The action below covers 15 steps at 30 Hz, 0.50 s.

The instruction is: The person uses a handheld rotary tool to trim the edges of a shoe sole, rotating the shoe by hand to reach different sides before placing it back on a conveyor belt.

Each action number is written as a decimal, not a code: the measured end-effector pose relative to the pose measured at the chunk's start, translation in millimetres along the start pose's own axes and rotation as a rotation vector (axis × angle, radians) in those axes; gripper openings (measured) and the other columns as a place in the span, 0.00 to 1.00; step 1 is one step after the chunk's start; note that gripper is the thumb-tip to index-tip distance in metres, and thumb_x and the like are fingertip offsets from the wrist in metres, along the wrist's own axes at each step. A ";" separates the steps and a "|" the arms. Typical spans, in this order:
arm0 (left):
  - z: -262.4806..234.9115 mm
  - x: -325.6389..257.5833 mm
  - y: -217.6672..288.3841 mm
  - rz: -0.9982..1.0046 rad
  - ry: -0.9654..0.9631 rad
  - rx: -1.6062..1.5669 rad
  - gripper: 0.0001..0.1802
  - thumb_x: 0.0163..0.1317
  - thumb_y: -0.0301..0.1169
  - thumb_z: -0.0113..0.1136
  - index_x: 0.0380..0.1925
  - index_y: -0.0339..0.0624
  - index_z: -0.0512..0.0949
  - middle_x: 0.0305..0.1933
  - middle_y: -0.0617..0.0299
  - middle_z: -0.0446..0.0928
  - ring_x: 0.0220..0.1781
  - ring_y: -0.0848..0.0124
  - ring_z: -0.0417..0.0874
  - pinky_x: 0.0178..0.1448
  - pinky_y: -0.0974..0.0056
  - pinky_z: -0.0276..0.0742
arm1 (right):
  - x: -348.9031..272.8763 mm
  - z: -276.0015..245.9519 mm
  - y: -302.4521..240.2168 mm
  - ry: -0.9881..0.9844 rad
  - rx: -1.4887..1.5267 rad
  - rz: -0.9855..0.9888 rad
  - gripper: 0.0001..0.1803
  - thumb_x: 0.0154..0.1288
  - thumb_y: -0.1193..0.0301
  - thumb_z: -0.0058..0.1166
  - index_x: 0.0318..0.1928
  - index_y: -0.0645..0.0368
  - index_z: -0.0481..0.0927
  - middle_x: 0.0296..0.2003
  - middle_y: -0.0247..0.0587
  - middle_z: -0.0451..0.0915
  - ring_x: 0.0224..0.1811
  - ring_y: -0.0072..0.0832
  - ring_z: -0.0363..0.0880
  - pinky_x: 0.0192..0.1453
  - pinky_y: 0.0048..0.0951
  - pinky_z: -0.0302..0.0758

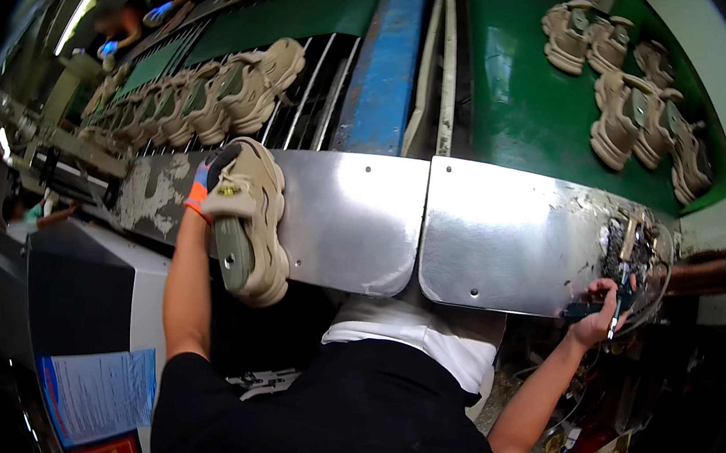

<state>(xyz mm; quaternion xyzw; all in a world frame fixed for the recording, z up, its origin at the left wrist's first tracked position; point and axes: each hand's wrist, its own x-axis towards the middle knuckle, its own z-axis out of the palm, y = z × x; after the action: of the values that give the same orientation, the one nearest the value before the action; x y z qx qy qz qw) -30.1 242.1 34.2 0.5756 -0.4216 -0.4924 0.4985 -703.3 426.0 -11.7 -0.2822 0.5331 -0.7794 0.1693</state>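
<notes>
My left hand [207, 182], in a dark glove with an orange cuff, grips a beige chunky-soled shoe [250, 219] at the left of the shiny metal plate [355, 217]. The shoe is tilted, its olive inner part facing me. My right hand [604, 303] holds a small dark tool [615, 299] at the plate's right end, beside a grimy patch with a brush [630, 237] lying on it.
A row of beige shoes [209, 95] lines the rack conveyor at upper left. Several more shoes [633, 96] lie on the green belt at upper right. Other people work at the far upper left [143, 4]. A blue paper sheet [98, 393] sits at lower left.
</notes>
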 end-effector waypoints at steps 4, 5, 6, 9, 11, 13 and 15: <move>71.1 -60.4 59.2 0.270 -0.025 0.305 0.27 0.61 0.38 0.64 0.56 0.33 0.75 0.51 0.52 0.79 0.58 0.64 0.78 0.63 0.59 0.72 | 1.4 2.2 -5.9 0.088 0.041 0.109 0.26 0.62 0.73 0.50 0.62 0.61 0.67 0.29 0.37 0.77 0.26 0.23 0.74 0.30 0.24 0.73; 68.4 -73.5 65.7 0.307 -0.043 0.353 0.28 0.60 0.39 0.64 0.56 0.33 0.74 0.51 0.52 0.79 0.58 0.64 0.77 0.63 0.59 0.71 | 3.3 -1.5 0.5 0.072 0.083 0.081 0.26 0.62 0.73 0.51 0.61 0.61 0.67 0.29 0.36 0.77 0.26 0.23 0.74 0.30 0.23 0.73; 73.8 -86.1 69.6 0.370 -0.046 0.355 0.30 0.59 0.40 0.65 0.57 0.33 0.74 0.52 0.52 0.79 0.58 0.63 0.77 0.63 0.59 0.71 | 3.8 -0.6 -1.5 0.073 0.079 0.067 0.25 0.63 0.73 0.51 0.61 0.60 0.67 0.29 0.36 0.77 0.26 0.23 0.75 0.30 0.23 0.73; 106.4 -110.3 89.4 0.624 -0.054 0.289 0.34 0.57 0.44 0.66 0.58 0.33 0.73 0.53 0.51 0.78 0.59 0.62 0.77 0.64 0.58 0.71 | 7.7 6.3 -3.1 0.205 0.142 0.062 0.24 0.64 0.75 0.50 0.61 0.58 0.67 0.28 0.37 0.77 0.26 0.25 0.75 0.29 0.25 0.72; 143.0 -111.2 85.5 0.772 -0.086 0.197 0.37 0.55 0.46 0.67 0.59 0.33 0.72 0.54 0.50 0.78 0.60 0.61 0.76 0.64 0.58 0.71 | 0.0 7.7 -12.1 0.297 0.175 0.187 0.23 0.63 0.76 0.49 0.60 0.56 0.67 0.26 0.37 0.76 0.25 0.25 0.74 0.29 0.26 0.71; 190.0 -104.2 79.4 0.888 -0.152 0.104 0.39 0.54 0.48 0.68 0.60 0.33 0.71 0.55 0.49 0.77 0.60 0.60 0.76 0.64 0.57 0.70 | -18.3 9.6 -38.4 0.299 0.108 0.278 0.24 0.61 0.77 0.49 0.59 0.57 0.67 0.24 0.37 0.74 0.23 0.26 0.73 0.30 0.26 0.71; 222.3 -106.5 86.9 0.979 -0.219 0.047 0.42 0.52 0.50 0.69 0.61 0.33 0.70 0.56 0.49 0.77 0.61 0.60 0.76 0.65 0.57 0.70 | -45.9 4.3 -46.4 0.113 0.132 0.342 0.23 0.62 0.77 0.48 0.59 0.63 0.66 0.24 0.38 0.73 0.23 0.26 0.73 0.31 0.26 0.71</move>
<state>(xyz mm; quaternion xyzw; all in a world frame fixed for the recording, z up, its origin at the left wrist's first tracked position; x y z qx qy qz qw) -266.0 298.0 131.7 0.2662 -0.7029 -0.2486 0.6109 -662.9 466.1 20.6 -0.1313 0.5298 -0.7871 0.2872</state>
